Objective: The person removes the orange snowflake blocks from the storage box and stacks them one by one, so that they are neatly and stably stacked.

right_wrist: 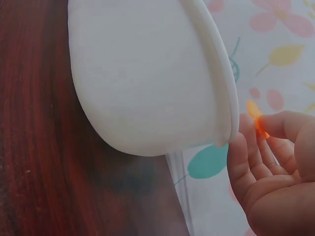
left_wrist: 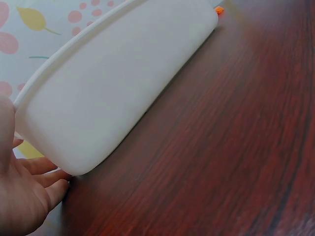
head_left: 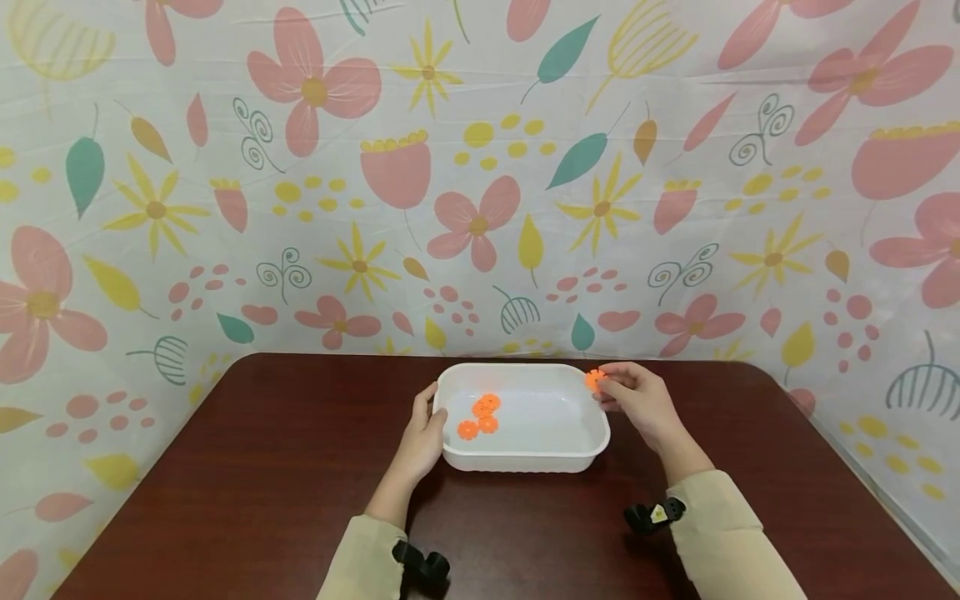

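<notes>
A white rectangular plastic tub [head_left: 525, 460] with rounded corners stands on the table in the head view. My left hand [head_left: 420, 442] grips its left end, thumb at the rim and fingers along the outer wall. Inside the tub, towards the left, lie several orange notched discs [head_left: 468, 430], some overlapping. At the far right corner, my right hand [head_left: 641, 406] pinches another orange disc [right_wrist: 257, 119] between thumb and fingertips, close to the rim. In the right wrist view, other fingers of that hand are right at the tub's outer edge.
The dark red-brown wooden table [head_left: 247, 500] extends around the tub. Behind it hangs a white floral cloth [head_left: 480, 167]. Black straps with mounts [head_left: 423, 567] sit at both sleeve cuffs. A bit of orange [left_wrist: 219, 10] shows past the tub's corner in the left wrist view.
</notes>
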Demonstrator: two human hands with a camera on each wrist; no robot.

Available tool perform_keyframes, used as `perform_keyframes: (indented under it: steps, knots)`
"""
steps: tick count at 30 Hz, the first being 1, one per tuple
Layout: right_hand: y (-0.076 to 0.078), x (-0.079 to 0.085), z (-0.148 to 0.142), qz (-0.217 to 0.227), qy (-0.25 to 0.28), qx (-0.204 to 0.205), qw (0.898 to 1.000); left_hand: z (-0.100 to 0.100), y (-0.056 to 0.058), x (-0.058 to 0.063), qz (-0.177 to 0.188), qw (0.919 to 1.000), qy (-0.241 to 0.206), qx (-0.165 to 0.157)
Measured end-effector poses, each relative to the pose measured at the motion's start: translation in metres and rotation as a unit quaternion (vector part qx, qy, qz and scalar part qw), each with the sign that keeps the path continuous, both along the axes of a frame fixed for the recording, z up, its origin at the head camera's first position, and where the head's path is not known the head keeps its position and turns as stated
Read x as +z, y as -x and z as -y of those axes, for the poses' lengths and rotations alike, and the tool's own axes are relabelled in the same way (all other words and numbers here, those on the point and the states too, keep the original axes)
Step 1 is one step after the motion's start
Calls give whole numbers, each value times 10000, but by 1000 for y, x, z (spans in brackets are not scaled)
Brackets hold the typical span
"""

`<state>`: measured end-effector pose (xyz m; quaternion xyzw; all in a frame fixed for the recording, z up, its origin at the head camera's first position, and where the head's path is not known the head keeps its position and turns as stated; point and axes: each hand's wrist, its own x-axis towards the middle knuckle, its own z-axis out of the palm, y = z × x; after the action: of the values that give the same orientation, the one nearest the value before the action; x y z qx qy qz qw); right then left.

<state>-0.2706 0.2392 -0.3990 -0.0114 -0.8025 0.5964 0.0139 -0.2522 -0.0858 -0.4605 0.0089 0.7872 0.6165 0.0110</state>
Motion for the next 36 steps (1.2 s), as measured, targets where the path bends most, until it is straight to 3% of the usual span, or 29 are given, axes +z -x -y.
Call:
perform_keyframes:
  steps: [12, 17, 23, 30, 36]
  knots:
    - [-16, -17, -15, -136, 343, -328, 9988, -1, 0, 0, 12, 10000, 40, -77]
    - [-22, -22, -23, -214, 754, -466, 9958, -3, -2, 1, 90, 9999, 21, -76]
    - [-18, -19, -33, -410, 1017, -490, 9928, 2, -2, 4, -14, 10000, -64, -14]
    - [-17, -20, -47, -184, 1256, -788, 9888, 3, -1, 7, 18, 10000, -66, -24]
    - [-20, -28, -55, -199, 1583, -814, 9838, 1, -2, 4, 44, 9999, -90, -108]
